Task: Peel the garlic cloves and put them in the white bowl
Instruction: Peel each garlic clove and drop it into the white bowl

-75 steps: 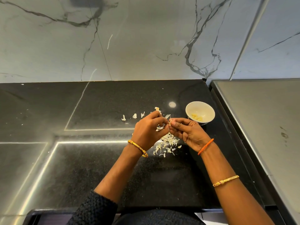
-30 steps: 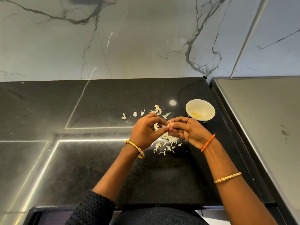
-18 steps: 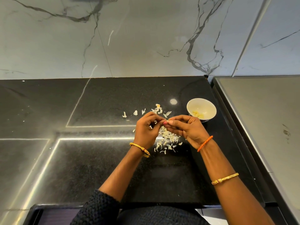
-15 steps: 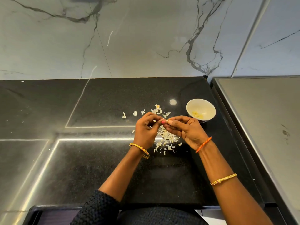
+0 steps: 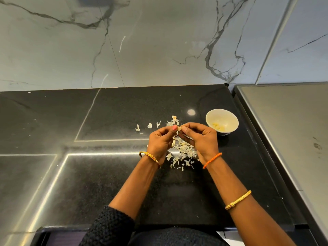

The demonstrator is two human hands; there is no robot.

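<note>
garlic clove [image 5: 179,128] pinched between fingertips of both hands, raised above the black counter [image 5: 110,174]; left hand [image 5: 160,141] and right hand [image 5: 199,139] both curled onto it; peel scraps [image 5: 182,153] piled directly beneath the hands; white bowl [image 5: 221,121] just right of right hand, peeled cloves inside

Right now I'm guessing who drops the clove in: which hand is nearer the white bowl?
Right. The right hand sits just beside the bowl, at its near-left. The left hand is farther left, beyond the right hand; both pinch the clove.
</note>
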